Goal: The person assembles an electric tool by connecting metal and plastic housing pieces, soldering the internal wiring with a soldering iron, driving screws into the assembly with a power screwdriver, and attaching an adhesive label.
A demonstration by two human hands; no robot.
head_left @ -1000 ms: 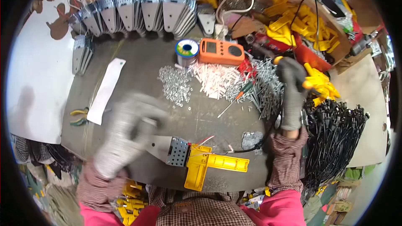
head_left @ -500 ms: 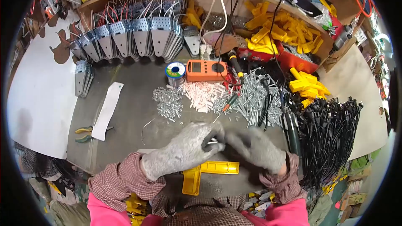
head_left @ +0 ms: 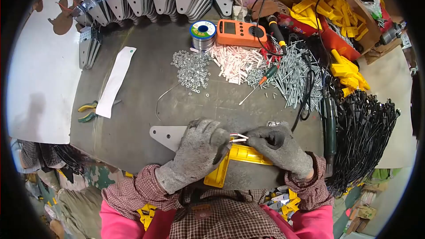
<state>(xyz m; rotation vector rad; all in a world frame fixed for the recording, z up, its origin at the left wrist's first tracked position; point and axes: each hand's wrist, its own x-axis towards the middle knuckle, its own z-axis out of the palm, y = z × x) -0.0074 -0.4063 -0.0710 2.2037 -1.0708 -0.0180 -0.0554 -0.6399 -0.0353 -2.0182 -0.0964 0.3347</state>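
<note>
Gloved in grey, my left hand [head_left: 199, 150] is closed over the inner end of a metal plate [head_left: 166, 136], its fingertips at the left ends of thin wires with white sleeves [head_left: 239, 138]. My right hand [head_left: 279, 148] pinches the right ends of these wires. Beneath both hands lies a yellow T-shaped plastic part [head_left: 243, 154], partly covered by them. A small crumpled silvery piece [head_left: 273, 124] is just behind my right hand.
Behind the hands are metal nuts [head_left: 192, 71], pink-white sleeves [head_left: 232, 64], screws [head_left: 294, 79], a solder spool [head_left: 203, 35] and an orange meter [head_left: 241, 33]. Black cables [head_left: 361, 137] and a dark green tool [head_left: 330, 128] are at right. Pliers [head_left: 87, 111] lie left.
Since the earliest frame, my right hand has come down from the yellow-handled tool, now lying by the meter, and my left hand has moved right. Both now meet at the wires.
</note>
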